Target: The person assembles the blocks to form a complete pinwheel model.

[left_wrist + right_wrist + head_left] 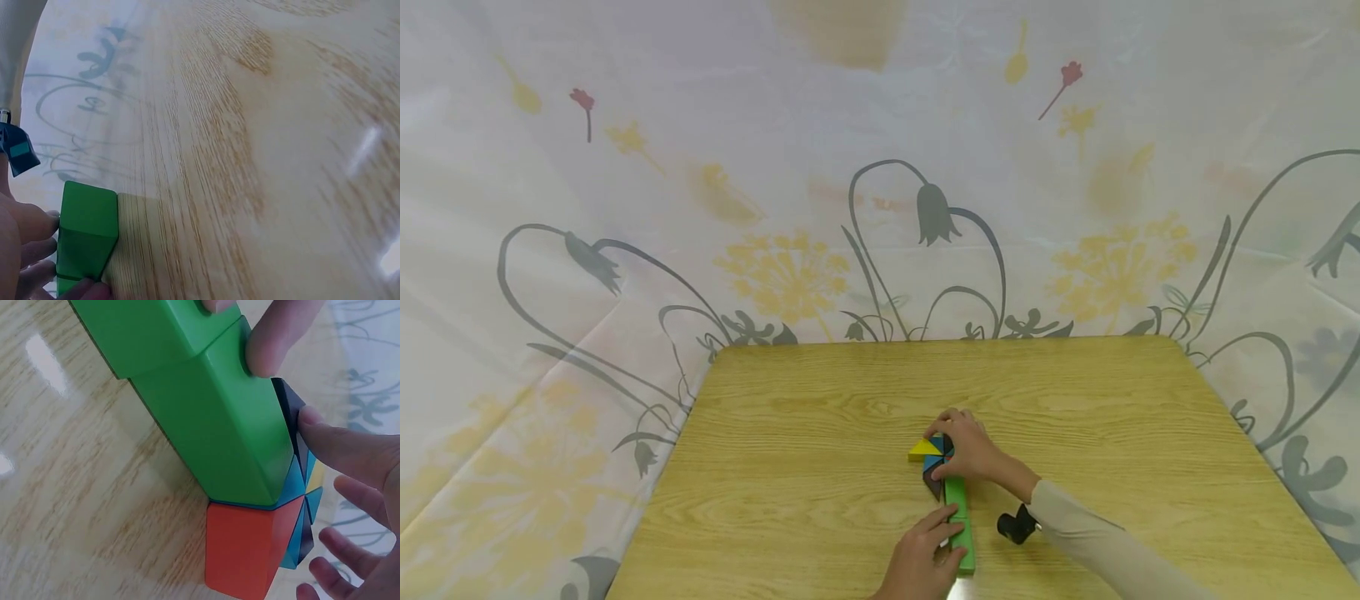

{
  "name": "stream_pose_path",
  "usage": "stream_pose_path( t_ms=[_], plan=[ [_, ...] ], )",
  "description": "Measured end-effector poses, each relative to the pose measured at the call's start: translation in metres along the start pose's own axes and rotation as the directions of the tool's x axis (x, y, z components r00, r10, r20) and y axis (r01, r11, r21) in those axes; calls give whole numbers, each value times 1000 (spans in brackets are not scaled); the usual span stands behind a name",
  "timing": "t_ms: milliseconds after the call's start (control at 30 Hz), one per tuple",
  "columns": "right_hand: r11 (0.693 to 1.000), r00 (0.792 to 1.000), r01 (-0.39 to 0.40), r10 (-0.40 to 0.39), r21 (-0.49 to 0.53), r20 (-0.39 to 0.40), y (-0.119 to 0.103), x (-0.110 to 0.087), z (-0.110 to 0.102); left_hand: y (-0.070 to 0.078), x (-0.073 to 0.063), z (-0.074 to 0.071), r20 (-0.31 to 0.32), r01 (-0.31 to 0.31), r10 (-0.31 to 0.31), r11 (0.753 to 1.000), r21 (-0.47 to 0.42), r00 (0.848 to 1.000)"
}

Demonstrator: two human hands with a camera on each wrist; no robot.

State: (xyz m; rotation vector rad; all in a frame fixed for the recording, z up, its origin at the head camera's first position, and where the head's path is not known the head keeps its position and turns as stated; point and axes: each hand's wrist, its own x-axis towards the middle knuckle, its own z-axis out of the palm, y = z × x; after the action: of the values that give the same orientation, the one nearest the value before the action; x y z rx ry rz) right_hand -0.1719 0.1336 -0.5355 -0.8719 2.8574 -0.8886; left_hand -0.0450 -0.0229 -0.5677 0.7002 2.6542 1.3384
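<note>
My left hand point(921, 554) rests its fingertips along the left side and top of two green blocks point(964, 546) laid end to end. In the left wrist view, the near end of one green block point(90, 209) stands beside the fingers. My right hand point(966, 446) arches over a pinwheel of triangular blocks at the far end of the green ones. Its thumb point(337, 440) touches a dark triangular block point(290, 412), with the other fingers spread around the pinwheel. A yellow triangle point(919, 451), blue triangles point(932, 462) and a red block point(240, 550) adjoin there.
The wood-grain table point(797, 467) reaches back to a flower-printed sheet point(700, 167). A small black device point(1017, 525) sits by the right wrist. Bright light glare point(365, 147) shows on the tabletop.
</note>
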Motion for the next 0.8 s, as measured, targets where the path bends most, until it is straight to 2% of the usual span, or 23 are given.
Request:
stream_pose_path(
  t_ms=[200, 567, 800],
  plan=[
    [1000, 999, 2, -2, 8, 49, 2, 4, -5, 1, 0, 0, 13, 22, -21, 1000, -4, 1000],
    [998, 992, 50, -53, 25, 118, 9, 10, -11, 4, 0, -3, 27, 52, -52, 999, 16, 998],
    [1000, 987, 27, -29, 16, 160, 12, 15, -10, 3, 0, -3, 35, 53, -53, 999, 11, 998]
  ],
)
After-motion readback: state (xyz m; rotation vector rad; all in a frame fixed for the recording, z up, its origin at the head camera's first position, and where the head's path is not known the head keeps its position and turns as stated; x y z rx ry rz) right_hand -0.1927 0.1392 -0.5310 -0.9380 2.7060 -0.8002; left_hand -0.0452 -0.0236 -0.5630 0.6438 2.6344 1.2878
